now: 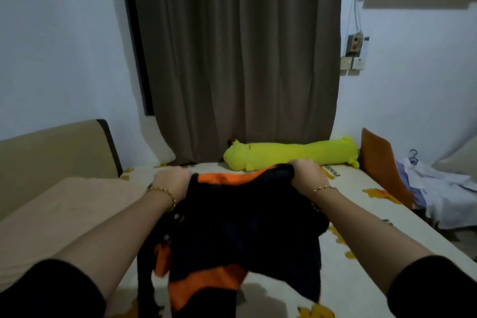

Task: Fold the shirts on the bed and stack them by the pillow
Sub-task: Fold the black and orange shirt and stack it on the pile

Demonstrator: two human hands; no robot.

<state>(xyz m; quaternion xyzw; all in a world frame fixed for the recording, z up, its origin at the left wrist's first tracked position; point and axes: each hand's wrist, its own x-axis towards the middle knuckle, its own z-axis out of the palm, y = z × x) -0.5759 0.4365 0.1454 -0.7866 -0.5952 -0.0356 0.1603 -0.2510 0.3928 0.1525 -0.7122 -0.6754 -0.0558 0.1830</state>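
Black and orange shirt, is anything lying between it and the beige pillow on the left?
Nothing visible: the left hand and right hand grip the shirt, and only bare sheet shows toward the beige pillow.

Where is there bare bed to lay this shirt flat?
Widest bare sheet lies right of the shirt, bordered by the orange cushion and the bed's edge. A thin strip runs between the yellow bolster and the left hand and right hand. Left is tight: the beige pillow sits close. White clothes crowd the far right.
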